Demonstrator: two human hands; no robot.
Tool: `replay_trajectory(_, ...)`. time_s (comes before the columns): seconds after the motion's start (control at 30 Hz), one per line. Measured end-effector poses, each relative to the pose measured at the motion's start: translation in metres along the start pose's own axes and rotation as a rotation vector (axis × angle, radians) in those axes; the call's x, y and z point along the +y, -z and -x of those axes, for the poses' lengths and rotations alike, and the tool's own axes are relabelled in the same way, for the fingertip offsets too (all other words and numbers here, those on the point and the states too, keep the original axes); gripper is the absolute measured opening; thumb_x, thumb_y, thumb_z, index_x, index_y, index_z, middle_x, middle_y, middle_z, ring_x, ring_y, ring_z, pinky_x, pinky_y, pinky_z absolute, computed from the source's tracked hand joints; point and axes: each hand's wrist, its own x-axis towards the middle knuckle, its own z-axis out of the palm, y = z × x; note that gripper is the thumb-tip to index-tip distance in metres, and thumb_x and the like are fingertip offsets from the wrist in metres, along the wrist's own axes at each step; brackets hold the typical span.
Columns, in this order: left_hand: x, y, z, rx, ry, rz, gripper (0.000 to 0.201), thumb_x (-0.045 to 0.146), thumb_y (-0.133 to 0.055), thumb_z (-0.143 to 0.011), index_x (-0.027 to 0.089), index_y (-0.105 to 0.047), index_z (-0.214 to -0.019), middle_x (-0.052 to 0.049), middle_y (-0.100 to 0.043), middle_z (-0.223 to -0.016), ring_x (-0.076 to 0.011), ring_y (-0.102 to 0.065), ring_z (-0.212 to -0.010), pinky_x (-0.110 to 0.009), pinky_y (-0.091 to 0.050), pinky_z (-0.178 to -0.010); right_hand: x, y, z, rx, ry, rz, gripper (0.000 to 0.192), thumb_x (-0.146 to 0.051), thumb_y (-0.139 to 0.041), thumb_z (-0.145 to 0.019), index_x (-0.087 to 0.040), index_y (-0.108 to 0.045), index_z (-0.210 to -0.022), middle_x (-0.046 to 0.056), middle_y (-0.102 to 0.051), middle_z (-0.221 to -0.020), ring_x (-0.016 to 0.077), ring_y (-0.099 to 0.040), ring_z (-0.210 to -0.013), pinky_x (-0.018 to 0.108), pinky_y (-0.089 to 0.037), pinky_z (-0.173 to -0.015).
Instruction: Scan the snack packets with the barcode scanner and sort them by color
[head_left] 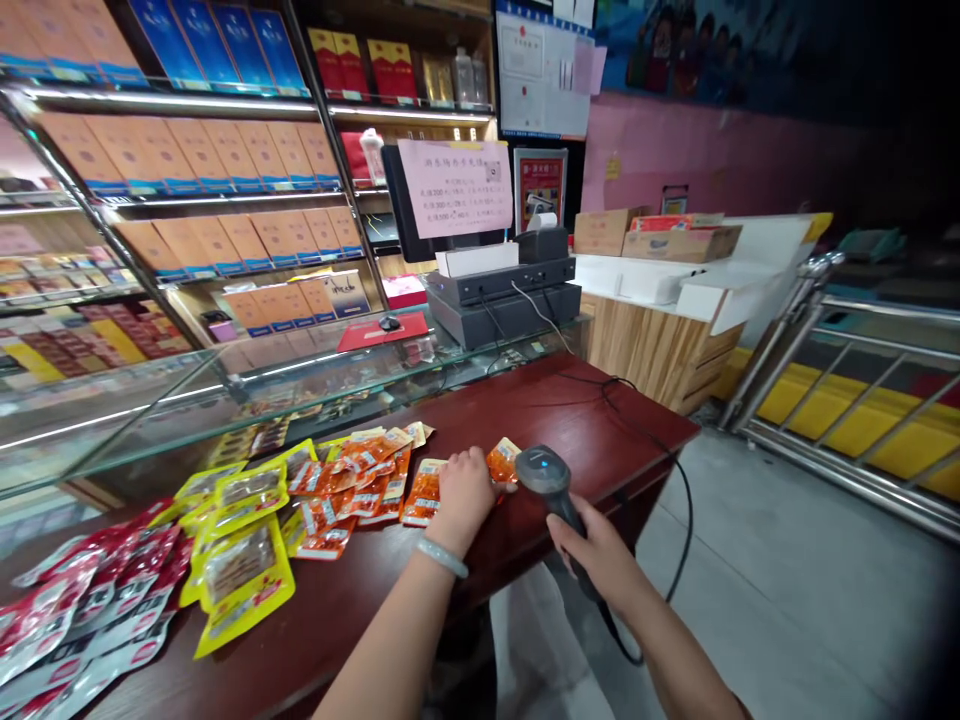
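Note:
My left hand (469, 488), with a pale bracelet on the wrist, is closed over the dark red table, fingers curled. It grips a small orange snack packet (502, 461) that sticks out to its right; part of the grip is hidden. My right hand (592, 545) is wrapped round the handle of a barcode scanner (546, 472), its head close beside that packet. A blue light glows on the scanner's top. Another orange packet (423, 494) lies just left of my left hand. Farther left is a loose pile of orange packets (364, 475).
Yellow-edged snack bags (251, 570) and red-and-silver bags (97, 600) cover the table's left side. Behind are a glass display counter (300, 385), a mouse (389, 322) and a cash drawer (502, 312). The scanner's cable (688, 510) loops off the right edge. A metal railing (862, 400) stands right.

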Motion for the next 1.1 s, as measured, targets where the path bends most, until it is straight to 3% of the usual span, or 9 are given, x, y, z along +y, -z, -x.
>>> replay_trajectory(0.13, -0.016, 0.007, 0.013, -0.087, 0.083, 0.169, 0.036, 0.035, -0.063, -0.089, 0.014, -0.048, -0.115, -0.015, -0.072, -0.096, -0.0271, -0.07, -0.093, -0.03, -0.044, -0.073, -0.006, -0.018, 0.003, -0.096, 0.016, -0.009, 0.045, -0.058, -0.061, -0.089, -0.02, -0.057, -0.113, -0.007, -0.048, -0.057, 0.0118, -0.043, -0.048, 0.024, -0.037, -0.048)
replay_trajectory(0.27, -0.041, 0.016, 0.029, 0.009, 0.128, 0.271, 0.027, 0.03, -0.061, -0.09, 0.018, -0.048, -0.111, -0.012, -0.072, -0.098, -0.026, -0.071, -0.094, -0.029, -0.042, -0.071, -0.015, -0.043, 0.004, -0.145, 0.03, -0.031, 0.046, -0.056, -0.062, -0.089, -0.019, -0.055, -0.115, -0.007, -0.048, -0.058, 0.0116, -0.043, -0.049, 0.024, -0.036, -0.048)
replay_trajectory(0.47, -0.083, 0.024, 0.056, 0.082, 0.223, 0.349, 0.03, 0.036, -0.064, -0.089, 0.02, -0.048, -0.108, -0.008, -0.071, -0.092, -0.0241, -0.071, -0.089, -0.027, -0.041, -0.07, -0.027, -0.085, -0.007, -0.26, 0.041, -0.14, 0.039, -0.059, -0.06, -0.089, -0.021, -0.052, -0.092, -0.008, -0.045, -0.057, 0.009, -0.039, -0.045, 0.021, -0.034, -0.043)
replay_trajectory(0.73, -0.146, 0.019, 0.071, 0.204, 0.461, 0.48, 0.034, 0.031, -0.059, -0.091, 0.017, -0.048, -0.119, -0.013, -0.072, -0.1, -0.0255, -0.07, -0.093, -0.031, -0.046, -0.075, -0.029, -0.133, -0.022, -0.371, -0.009, -0.126, 0.042, -0.059, -0.063, -0.087, -0.02, -0.052, -0.097, -0.008, -0.047, -0.059, 0.0087, -0.041, -0.046, 0.021, -0.034, -0.044)
replay_trajectory(0.87, -0.181, 0.023, 0.069, 0.276, 0.609, 0.492, 0.043, 0.031, -0.056, -0.091, 0.014, -0.048, -0.129, -0.015, -0.072, -0.102, -0.0264, -0.071, -0.091, -0.034, -0.05, -0.075, -0.024, -0.141, -0.026, -0.374, -0.015, -0.118, 0.043, -0.059, -0.063, -0.087, -0.02, -0.052, -0.099, -0.008, -0.047, -0.058, 0.0088, -0.04, -0.046, 0.021, -0.035, -0.043)
replay_trajectory(0.93, -0.192, 0.026, 0.071, 0.341, 0.594, 0.42, 0.052, 0.032, -0.058, -0.089, 0.011, -0.046, -0.135, -0.018, -0.07, -0.112, -0.0281, -0.069, -0.101, -0.037, -0.052, -0.083, -0.021, -0.139, -0.029, -0.338, -0.019, -0.122, 0.043, -0.059, -0.064, -0.086, -0.02, -0.052, -0.099, -0.009, -0.046, -0.058, 0.0087, -0.04, -0.045, 0.021, -0.035, -0.043)
replay_trajectory(1.0, -0.196, 0.028, 0.074, 0.456, 0.52, 0.268, 0.06, 0.034, -0.061, -0.087, 0.011, -0.046, -0.14, -0.021, -0.064, -0.128, -0.0313, -0.061, -0.117, -0.042, -0.048, -0.096, -0.018, -0.133, -0.031, -0.299, -0.024, -0.126, 0.043, -0.06, -0.065, -0.085, -0.02, -0.052, -0.097, -0.008, -0.046, -0.059, 0.0086, -0.04, -0.045, 0.021, -0.035, -0.043)
replay_trajectory(1.1, -0.184, 0.031, 0.078, 0.569, 0.457, 0.061, 0.059, 0.039, -0.063, -0.086, 0.015, -0.051, -0.139, -0.018, -0.053, -0.143, -0.0368, -0.048, -0.131, -0.049, -0.039, -0.106, -0.014, -0.118, -0.033, -0.251, -0.018, -0.134, 0.04, -0.058, -0.064, -0.087, -0.021, -0.052, -0.096, -0.008, -0.047, -0.061, 0.0085, -0.042, -0.046, 0.021, -0.036, -0.043)
